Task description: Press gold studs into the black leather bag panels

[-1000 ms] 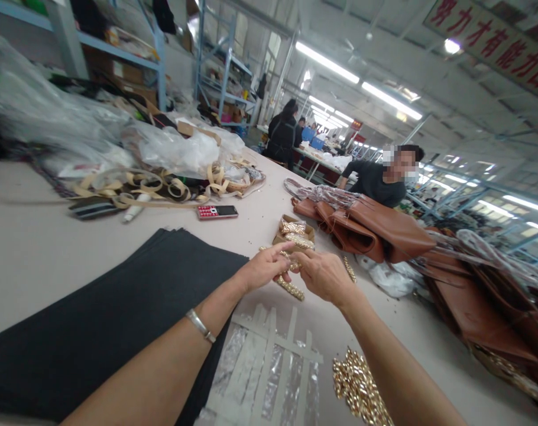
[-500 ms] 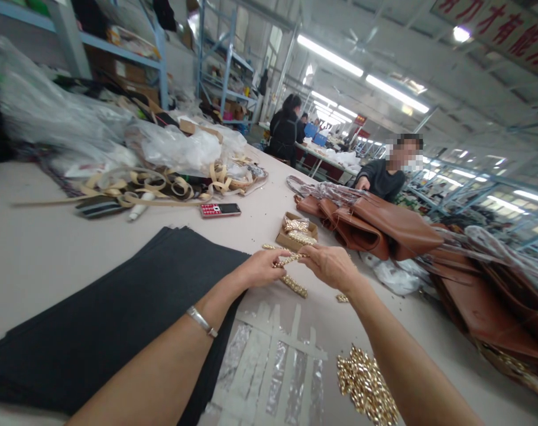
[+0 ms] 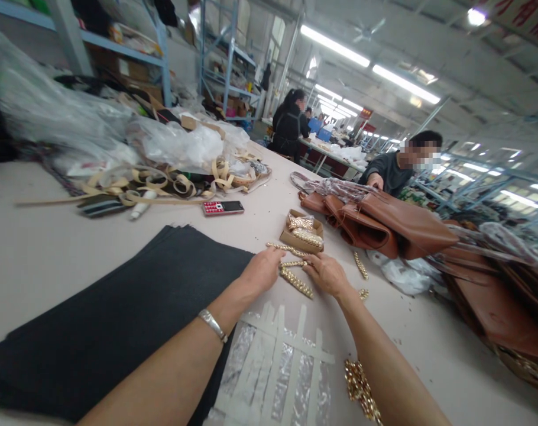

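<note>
A short gold chain [image 3: 293,264] stretches between my two hands, low over the table. My left hand [image 3: 262,271] pinches its left end, with the fingertips partly hidden. At the other end, the fingers of my right hand [image 3: 327,273] are closed on it. Just below lies a thicker gold chain strip [image 3: 298,283], and another gold chain [image 3: 285,248] lies beyond the fingers. Behind them stands a small cardboard box [image 3: 302,241] holding bagged and loose gold chains. Under my right forearm is a pile of gold chain pieces [image 3: 358,387], partly covered.
Stacked black sheets [image 3: 118,313] lie at left, beside a taped clear plastic sheet [image 3: 273,373]. A red phone [image 3: 223,207], tangled tan strips [image 3: 162,183] and plastic bags [image 3: 175,142] lie farther back. Brown bags [image 3: 402,222] line the right side, where a co-worker [image 3: 391,168] has a hand.
My hands have come down nearer the table, and the chain between them is straighter. A chain piece right of my right hand now shows. My right forearm covers more of the pile.
</note>
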A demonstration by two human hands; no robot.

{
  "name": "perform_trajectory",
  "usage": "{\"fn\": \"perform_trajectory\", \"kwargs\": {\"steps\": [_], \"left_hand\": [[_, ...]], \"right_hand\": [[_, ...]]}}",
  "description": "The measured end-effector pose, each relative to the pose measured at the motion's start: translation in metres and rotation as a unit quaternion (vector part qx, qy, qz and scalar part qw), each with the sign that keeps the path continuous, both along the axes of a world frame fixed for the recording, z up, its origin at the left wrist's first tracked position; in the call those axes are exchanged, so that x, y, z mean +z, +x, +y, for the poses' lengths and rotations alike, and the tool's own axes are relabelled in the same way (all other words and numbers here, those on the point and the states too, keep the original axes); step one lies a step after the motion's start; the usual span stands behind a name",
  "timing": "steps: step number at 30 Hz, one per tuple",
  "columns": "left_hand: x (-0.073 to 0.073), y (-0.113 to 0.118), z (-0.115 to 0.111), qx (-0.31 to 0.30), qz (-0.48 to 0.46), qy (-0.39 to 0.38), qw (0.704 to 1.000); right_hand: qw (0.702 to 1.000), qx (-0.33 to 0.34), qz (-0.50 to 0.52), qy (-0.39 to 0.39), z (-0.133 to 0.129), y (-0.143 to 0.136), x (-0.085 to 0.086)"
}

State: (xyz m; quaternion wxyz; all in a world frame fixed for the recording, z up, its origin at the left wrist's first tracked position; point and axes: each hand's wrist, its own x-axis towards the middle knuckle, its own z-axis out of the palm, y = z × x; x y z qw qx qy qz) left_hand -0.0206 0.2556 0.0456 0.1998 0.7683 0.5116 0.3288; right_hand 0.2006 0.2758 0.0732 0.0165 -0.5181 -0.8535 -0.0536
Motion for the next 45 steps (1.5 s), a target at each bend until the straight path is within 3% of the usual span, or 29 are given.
{"fn": "perform_trajectory", "kwargs": {"steps": [4,11,20,27,33,37,40,45], "left_hand": [[0.007,-0.002,-0.002,0.021,0.035,-0.002,0.999],[0.015,-0.003,-0.011,-0.003,0.101,-0.004,0.995],[0.012,-0.001,-0.014,0.006,0.072,-0.026,0.997],[0.021,0.011,-0.015,0.018,-0.107,-0.041,0.993],[0.018,0.037,-0.026,-0.061,-0.258,-0.158,0.951],[0.014,0.048,-0.034,-0.066,-0.279,-0.152,0.946],[0.011,0.053,-0.039,-0.028,-0.267,-0.109,0.957],[0.005,0.059,-0.044,0.048,-0.24,-0.066,0.967]], "right_hand": [[0.999,-0.03,0.028,0.033,-0.018,-0.011,0.0],[0.995,-0.048,0.085,-0.009,-0.051,-0.052,-0.011],[0.973,-0.057,0.204,-0.089,-0.05,-0.046,-0.013],[0.911,-0.076,0.396,-0.084,-0.058,-0.039,-0.017],[0.788,-0.105,0.606,-0.034,-0.075,-0.05,-0.004],[0.736,-0.155,0.659,0.023,-0.086,-0.066,-0.013],[0.721,-0.158,0.674,0.033,-0.087,-0.074,-0.024],[0.733,-0.171,0.656,0.053,-0.082,-0.081,-0.037]]}}
